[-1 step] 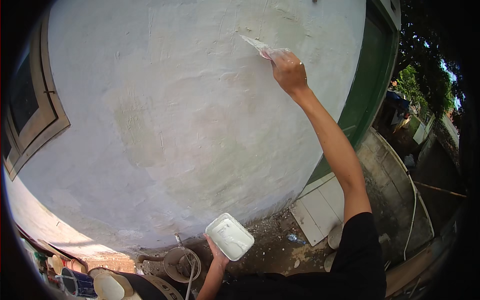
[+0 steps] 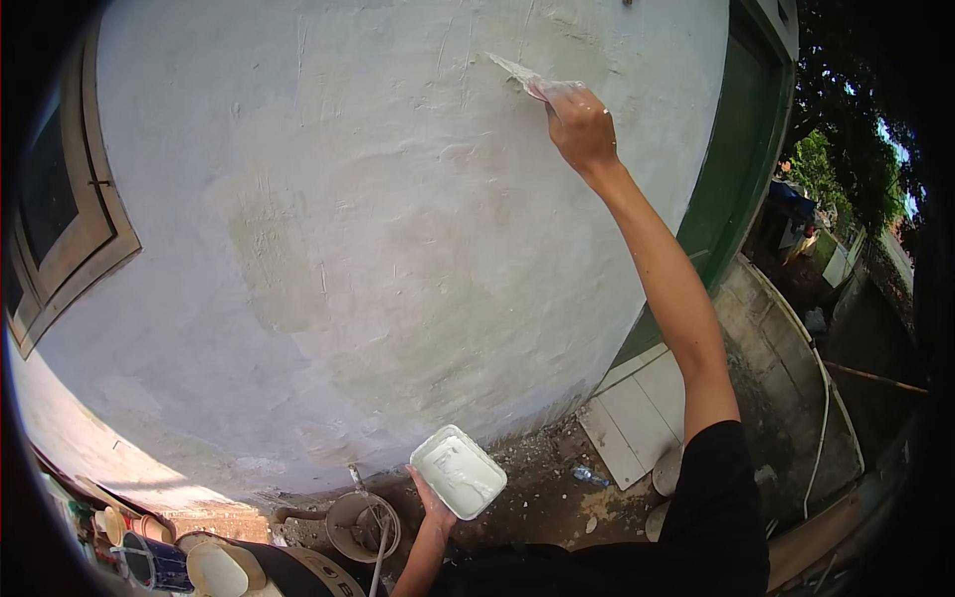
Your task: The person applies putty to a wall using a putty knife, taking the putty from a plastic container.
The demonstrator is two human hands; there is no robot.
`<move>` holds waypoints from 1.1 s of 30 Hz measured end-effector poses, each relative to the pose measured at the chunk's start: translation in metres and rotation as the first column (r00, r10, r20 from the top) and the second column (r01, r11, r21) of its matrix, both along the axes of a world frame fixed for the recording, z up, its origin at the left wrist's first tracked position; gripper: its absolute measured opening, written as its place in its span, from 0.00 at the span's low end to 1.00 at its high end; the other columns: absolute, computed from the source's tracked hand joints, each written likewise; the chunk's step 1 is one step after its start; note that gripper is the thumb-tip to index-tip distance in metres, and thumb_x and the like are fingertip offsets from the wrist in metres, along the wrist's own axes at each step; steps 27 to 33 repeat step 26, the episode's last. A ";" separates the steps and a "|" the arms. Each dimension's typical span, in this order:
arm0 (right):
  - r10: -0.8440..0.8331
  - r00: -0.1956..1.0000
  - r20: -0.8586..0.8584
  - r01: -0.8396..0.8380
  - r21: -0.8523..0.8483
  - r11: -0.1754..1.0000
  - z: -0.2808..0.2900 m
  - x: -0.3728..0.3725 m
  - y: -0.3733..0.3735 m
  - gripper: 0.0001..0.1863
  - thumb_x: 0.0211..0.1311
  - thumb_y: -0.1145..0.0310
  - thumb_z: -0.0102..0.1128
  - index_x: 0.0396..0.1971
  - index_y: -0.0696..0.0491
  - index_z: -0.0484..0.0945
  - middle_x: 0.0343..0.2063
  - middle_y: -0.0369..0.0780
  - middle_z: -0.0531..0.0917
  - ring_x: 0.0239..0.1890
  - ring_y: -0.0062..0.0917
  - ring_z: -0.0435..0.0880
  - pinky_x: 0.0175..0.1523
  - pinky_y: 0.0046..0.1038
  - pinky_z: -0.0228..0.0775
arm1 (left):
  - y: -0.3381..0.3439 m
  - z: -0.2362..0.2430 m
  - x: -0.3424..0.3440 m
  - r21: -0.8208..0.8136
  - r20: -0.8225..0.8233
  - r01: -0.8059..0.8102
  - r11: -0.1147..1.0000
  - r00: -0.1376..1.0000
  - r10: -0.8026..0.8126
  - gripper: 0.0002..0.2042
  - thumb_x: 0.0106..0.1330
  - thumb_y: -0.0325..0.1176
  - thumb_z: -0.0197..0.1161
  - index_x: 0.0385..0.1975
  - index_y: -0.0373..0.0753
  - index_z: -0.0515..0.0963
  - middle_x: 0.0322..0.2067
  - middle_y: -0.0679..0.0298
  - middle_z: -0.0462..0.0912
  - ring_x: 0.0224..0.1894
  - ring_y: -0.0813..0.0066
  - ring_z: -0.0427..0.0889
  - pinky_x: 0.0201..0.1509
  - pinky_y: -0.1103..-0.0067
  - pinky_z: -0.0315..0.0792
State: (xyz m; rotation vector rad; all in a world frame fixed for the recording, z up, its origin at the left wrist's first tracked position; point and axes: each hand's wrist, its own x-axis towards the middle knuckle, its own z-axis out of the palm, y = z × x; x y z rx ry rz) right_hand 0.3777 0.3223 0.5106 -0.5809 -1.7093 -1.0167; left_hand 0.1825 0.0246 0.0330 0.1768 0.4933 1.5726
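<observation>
My right hand is raised high against the white plastered wall, fingers closed round a putty knife smeared with white paste. The thin blade points up and left, lying at or very near the wall; whether it touches, I cannot tell. Low in front of me, my left hand supports a white rectangular tub by its left side and underside. Thick white putty sits inside it. The fingers under the tub are mostly hidden. Rough, greenish and greyish patches mark the wall.
A bucket with a stick in it stands by the wall's foot. More containers, including a dark blue pail, crowd the lower left. A wooden window is at left, a green door at right, with white tiles below.
My right hand and the putty knife have shifted slightly up and right along the wall. The left hand and tub stay almost where they were.
</observation>
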 end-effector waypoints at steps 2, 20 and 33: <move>-0.016 1.000 -0.022 0.016 0.023 1.000 0.025 0.002 0.010 0.11 0.53 0.78 0.58 0.38 0.55 0.81 0.33 0.42 0.84 0.37 0.37 0.81 0.41 0.34 0.76 | -0.005 0.007 0.001 -0.013 -0.045 -0.005 1.000 0.999 0.004 0.44 0.59 0.75 0.33 0.64 0.44 0.62 0.60 0.58 0.70 0.60 0.56 0.70 0.63 0.60 0.66; 0.065 0.989 -0.130 -0.101 -0.289 0.952 -0.105 0.009 -0.037 0.09 0.57 0.73 0.61 0.38 0.57 0.79 0.31 0.44 0.84 0.33 0.32 0.83 0.36 0.32 0.73 | -0.020 0.003 -0.016 -0.047 -0.022 0.053 0.997 0.998 -0.054 0.45 0.58 0.76 0.31 0.65 0.45 0.61 0.61 0.58 0.69 0.61 0.55 0.69 0.65 0.59 0.64; -0.215 0.675 -0.706 -0.718 -0.696 0.034 -0.242 0.013 -0.155 0.13 0.59 0.75 0.58 0.44 0.50 0.82 0.36 0.40 0.86 0.42 0.24 0.82 0.41 0.29 0.73 | -0.022 0.004 -0.022 -0.115 -0.048 0.053 0.992 0.997 -0.059 0.45 0.60 0.75 0.31 0.66 0.44 0.58 0.63 0.57 0.65 0.63 0.55 0.67 0.66 0.59 0.62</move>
